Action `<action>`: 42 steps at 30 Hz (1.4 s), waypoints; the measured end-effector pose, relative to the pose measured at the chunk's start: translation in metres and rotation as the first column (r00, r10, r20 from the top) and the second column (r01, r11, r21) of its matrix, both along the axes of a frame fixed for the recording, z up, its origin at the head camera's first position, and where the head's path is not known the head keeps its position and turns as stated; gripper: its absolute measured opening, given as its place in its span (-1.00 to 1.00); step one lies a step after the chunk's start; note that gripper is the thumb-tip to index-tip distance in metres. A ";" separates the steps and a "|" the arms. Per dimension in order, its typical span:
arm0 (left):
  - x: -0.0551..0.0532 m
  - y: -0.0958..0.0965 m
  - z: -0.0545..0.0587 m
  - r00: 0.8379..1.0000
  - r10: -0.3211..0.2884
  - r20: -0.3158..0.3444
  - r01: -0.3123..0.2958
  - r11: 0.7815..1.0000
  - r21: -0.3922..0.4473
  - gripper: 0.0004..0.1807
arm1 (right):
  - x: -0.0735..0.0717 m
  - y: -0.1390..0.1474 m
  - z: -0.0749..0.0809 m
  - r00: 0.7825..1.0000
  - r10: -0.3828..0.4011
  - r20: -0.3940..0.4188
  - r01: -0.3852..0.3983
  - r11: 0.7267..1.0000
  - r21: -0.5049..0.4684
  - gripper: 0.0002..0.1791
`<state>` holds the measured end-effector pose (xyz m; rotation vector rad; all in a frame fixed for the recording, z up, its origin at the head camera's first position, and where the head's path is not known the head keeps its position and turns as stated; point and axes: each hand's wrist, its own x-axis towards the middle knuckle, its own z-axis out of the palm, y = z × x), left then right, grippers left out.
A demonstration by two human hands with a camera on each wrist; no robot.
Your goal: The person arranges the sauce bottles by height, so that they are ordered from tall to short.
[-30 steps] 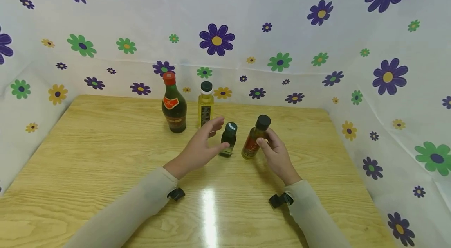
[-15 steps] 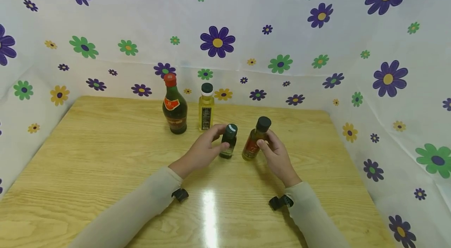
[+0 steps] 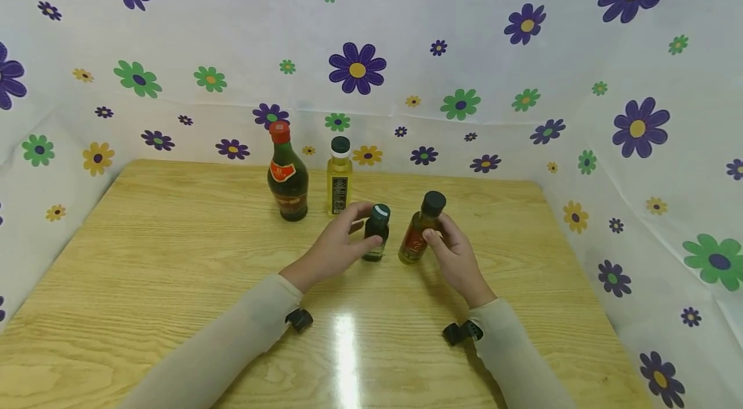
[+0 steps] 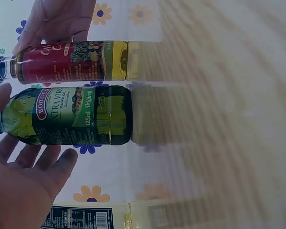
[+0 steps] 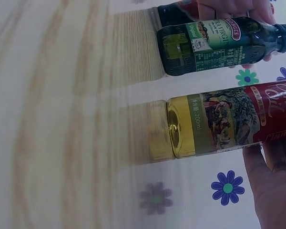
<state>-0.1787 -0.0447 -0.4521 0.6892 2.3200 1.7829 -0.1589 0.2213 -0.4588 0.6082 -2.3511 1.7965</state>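
A small dark green olive oil bottle [image 3: 376, 228] with a dark cap stands upright on the table. My left hand [image 3: 333, 244] is around its left side, thumb at the front and fingers behind; its green label [image 4: 62, 112] shows in the left wrist view. Just to the right is a taller oil bottle [image 3: 414, 238] with a red label and black cap, its base on the table. My right hand [image 3: 455, 254] holds that one from the right, thumb in front. In the right wrist view the red-labelled bottle's clear base [image 5: 181, 126] shows yellow oil.
Behind my left hand stand a dark green bottle [image 3: 288, 186] with a red cap and a yellow oil bottle [image 3: 339, 180] with a dark cap. The wooden table [image 3: 174, 254] meets a flower-printed white cloth [image 3: 395, 22] at the back and sides.
My left hand has moved slightly right and its fingers have drawn in around the small green bottle. The right hand and its bottle stay almost still.
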 end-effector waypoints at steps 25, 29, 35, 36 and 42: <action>-0.002 0.000 0.002 0.999 -0.031 0.015 0.031 0.999 0.012 -0.54 | 0.001 -0.004 0.002 0.998 -0.046 -0.044 0.044 0.998 -0.035 -0.56; -0.002 0.000 0.001 0.999 -0.045 0.017 0.045 0.999 0.021 -0.54 | 0.000 -0.003 0.002 0.996 -0.070 -0.059 0.069 0.998 -0.008 -0.58; -0.004 0.000 0.000 0.999 -0.042 0.026 0.041 0.999 0.005 -0.54 | -0.001 -0.003 0.010 0.997 -0.070 -0.039 0.071 0.997 0.017 -0.63; -0.004 0.000 0.000 0.999 -0.042 0.027 0.042 0.999 0.003 -0.54 | -0.002 -0.003 0.012 0.997 -0.075 -0.029 0.076 0.997 0.019 -0.64; -0.004 0.000 0.003 0.998 -0.046 0.041 0.046 0.999 -0.004 -0.53 | -0.006 -0.005 0.020 0.994 -0.101 0.028 0.100 0.995 0.027 -0.67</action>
